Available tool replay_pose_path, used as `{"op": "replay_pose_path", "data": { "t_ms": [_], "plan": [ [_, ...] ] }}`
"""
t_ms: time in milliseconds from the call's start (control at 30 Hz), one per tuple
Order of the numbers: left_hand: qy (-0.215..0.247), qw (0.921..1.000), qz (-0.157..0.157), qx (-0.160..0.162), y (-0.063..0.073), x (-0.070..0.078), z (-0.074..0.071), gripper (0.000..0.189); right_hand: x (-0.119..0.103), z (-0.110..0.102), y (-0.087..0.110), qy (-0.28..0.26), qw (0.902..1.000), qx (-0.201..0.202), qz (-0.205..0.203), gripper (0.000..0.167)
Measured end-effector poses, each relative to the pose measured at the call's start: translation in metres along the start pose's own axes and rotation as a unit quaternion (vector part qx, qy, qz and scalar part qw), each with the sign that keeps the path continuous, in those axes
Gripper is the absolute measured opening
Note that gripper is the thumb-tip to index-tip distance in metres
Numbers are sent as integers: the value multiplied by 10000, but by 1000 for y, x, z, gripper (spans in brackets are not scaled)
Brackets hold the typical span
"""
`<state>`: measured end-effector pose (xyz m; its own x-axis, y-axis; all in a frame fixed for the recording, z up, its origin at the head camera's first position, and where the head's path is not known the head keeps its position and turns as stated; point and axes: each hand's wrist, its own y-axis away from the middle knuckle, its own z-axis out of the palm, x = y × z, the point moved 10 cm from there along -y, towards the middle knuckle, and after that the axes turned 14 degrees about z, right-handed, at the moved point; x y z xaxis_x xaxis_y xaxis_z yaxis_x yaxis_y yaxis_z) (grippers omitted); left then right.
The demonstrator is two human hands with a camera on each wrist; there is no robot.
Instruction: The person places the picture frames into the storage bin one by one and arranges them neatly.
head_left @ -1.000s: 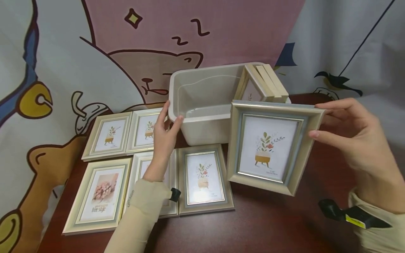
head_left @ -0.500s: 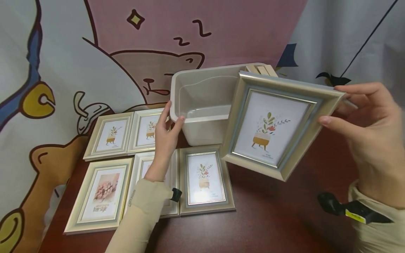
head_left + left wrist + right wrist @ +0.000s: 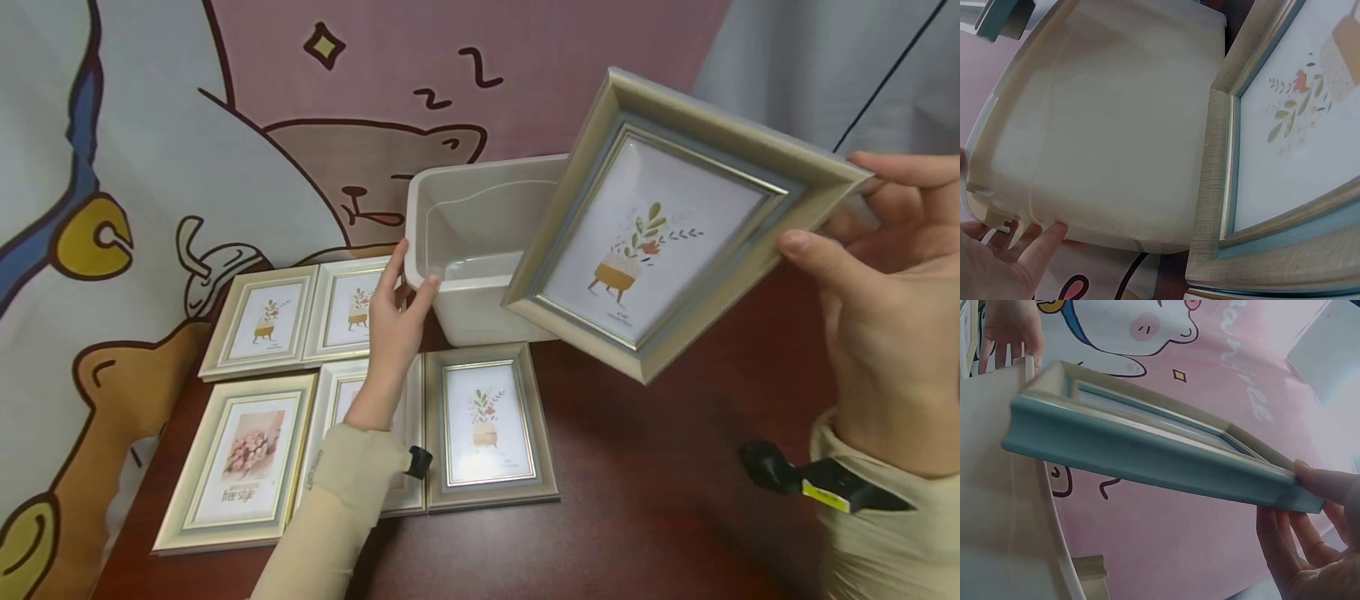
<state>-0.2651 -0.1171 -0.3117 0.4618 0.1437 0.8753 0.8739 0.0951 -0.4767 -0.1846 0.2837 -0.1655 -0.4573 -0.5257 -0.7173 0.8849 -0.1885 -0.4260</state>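
Note:
My right hand (image 3: 892, 250) pinches a picture frame (image 3: 675, 225) by its right-hand corner, thumb in front and fingers behind. This champagne frame with a blue-grey inner band shows a potted plant print. It hangs tilted in the air, covering the right part of a beige plastic bin (image 3: 480, 312). In the right wrist view, the held frame (image 3: 1147, 459) appears edge-on above the bin's rim. My left hand (image 3: 397, 321) grips the bin's near left corner. The left wrist view shows its fingers (image 3: 1047, 244) at the rim.
Several picture frames lie face up in two rows, including one with pink flowers (image 3: 251, 450) and a darker one (image 3: 491, 425) before the bin. A cream edge (image 3: 1089, 567) sticks up at the bin's rim. A cartoon-printed cloth (image 3: 562, 67) hangs behind the dark red table (image 3: 600, 517).
My right hand has lifted the picture frame up and slightly right, tilting it further. It now hides the frames standing in the bin. My left hand has stayed on the bin's corner.

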Motion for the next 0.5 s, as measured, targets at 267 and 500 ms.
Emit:
{"op": "replay_pose_path", "data": {
  "t_ms": [267,500],
  "plan": [
    [-32,10000,21,-1,0,2,0,66,-8,7,-7,434,9966,478,-519,61],
    [16,10000,-4,15,0,1,0,65,-8,17,-12,520,9926,740,-814,58]
  ]
}}
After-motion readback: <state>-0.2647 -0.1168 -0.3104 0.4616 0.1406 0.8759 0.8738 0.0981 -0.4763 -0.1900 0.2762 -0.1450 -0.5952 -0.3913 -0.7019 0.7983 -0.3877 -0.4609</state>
